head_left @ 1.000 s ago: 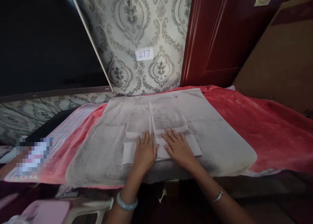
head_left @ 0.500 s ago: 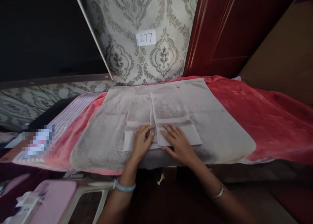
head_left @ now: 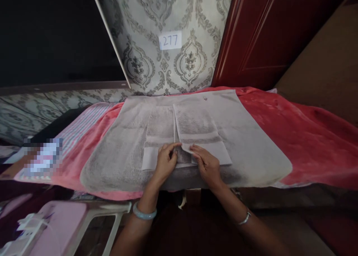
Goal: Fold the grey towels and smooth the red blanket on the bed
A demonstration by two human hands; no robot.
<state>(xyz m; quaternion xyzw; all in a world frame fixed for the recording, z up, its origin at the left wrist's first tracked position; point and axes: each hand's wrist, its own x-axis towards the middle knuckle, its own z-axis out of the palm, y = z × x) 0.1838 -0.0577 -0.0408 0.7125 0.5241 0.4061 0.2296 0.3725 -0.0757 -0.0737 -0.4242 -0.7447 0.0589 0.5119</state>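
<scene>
A small grey towel, folded lengthwise into two flaps, lies on a larger grey towel spread over a red blanket. My left hand is curled at the near end of the small towel, its fingers pinching the inner edge where the flaps meet. My right hand pinches the near left corner of the right flap and lifts it a little off the layer below. A pale bangle is on my left wrist, a thin metal one on my right.
A patterned wall with a paper label "277" rises behind the bed. A dark screen leans at the left, a red door at the right. A pink plastic stool stands at the lower left, a striped cloth beside the towels.
Both hands lay flat on the towel's near end. They have curled into pinches, and the right flap's corner now lifts up.
</scene>
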